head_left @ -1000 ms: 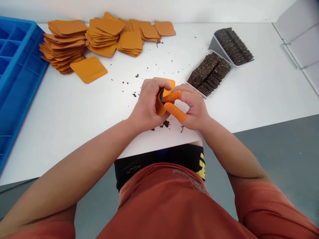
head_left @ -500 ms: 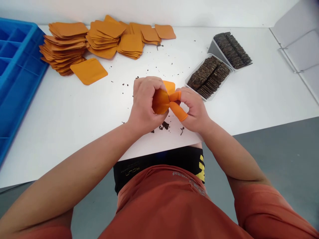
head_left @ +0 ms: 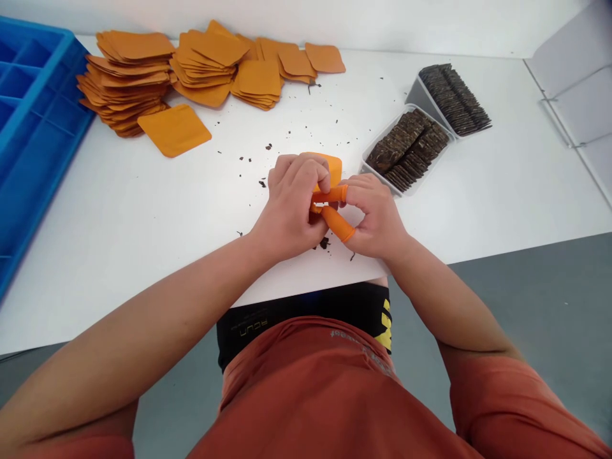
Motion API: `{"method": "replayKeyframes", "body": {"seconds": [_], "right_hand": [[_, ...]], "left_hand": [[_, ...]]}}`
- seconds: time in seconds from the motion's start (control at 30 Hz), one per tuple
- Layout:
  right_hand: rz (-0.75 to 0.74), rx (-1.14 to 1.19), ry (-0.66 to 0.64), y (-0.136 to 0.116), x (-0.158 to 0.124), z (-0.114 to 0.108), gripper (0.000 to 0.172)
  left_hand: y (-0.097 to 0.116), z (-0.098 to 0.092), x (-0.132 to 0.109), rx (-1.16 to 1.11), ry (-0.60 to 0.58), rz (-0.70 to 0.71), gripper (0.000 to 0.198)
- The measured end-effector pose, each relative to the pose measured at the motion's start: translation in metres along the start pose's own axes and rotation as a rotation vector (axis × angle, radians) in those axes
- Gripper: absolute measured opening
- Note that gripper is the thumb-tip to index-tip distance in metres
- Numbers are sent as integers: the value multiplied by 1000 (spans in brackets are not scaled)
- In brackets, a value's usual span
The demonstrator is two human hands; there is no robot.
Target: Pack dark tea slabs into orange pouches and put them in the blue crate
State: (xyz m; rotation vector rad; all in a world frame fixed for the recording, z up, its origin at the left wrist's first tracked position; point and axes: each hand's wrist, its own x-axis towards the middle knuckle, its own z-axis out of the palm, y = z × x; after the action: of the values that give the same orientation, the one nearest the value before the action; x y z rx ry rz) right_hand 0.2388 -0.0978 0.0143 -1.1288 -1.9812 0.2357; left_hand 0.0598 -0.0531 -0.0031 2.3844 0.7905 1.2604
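Note:
My left hand (head_left: 296, 207) is curled around an orange pouch (head_left: 333, 167), whose flat end shows beyond my fingers. My right hand (head_left: 373, 213) has orange covers on its thumb and index finger, and these two fingertips reach to the pouch's edge, inside my left hand's grasp. A small white gap shows between the covered fingers. Whether they pinch anything is hidden. Dark crumbs (head_left: 324, 243) lie just below the hands on the white table (head_left: 167, 204).
Stacks of orange pouches (head_left: 138, 70) stand at the back left, with a single pouch (head_left: 174, 130) in front. A blue compartment tray (head_left: 52, 121) is at the far left. Two plastic containers (head_left: 406, 150) of dark flat pieces sit at the right.
My left hand has closed further over the pouch, whose wide round opening no longer shows. The covered fingers of my right hand reach further left into its grasp.

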Motion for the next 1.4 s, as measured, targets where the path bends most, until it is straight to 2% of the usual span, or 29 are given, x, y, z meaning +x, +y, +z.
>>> {"method": "replayKeyframes", "body": {"seconds": [0.27,0.43,0.57,0.67,0.8,0.97,1.1,1.27,1.4], "right_hand": [[-26,156,-21,-2,1,-1,5],[45,131,98,-3,2,4,14],[119,140,183,1,4,4,9],[178,167,151,5,6,4,23],[230,208,110,7,8,6,40],[256,302,141,10,7,6,57],[296,414,117,15,9,9,63],[312,551,53,18,10,10,61],[304,640,57,23,6,7,46]], "left_hand": [[5,0,0,18,1,47,43],[7,-7,5,-58,-15,56,42],[-2,-8,3,-58,-79,16,56],[-13,-5,1,-56,-173,-33,64],[-20,-8,4,-73,-257,-161,53],[-21,-22,12,-3,-222,-216,43],[-24,-23,10,-100,-174,-218,42],[-29,-17,6,-190,-144,-192,45],[-29,-17,7,-228,-185,-220,53]]}}
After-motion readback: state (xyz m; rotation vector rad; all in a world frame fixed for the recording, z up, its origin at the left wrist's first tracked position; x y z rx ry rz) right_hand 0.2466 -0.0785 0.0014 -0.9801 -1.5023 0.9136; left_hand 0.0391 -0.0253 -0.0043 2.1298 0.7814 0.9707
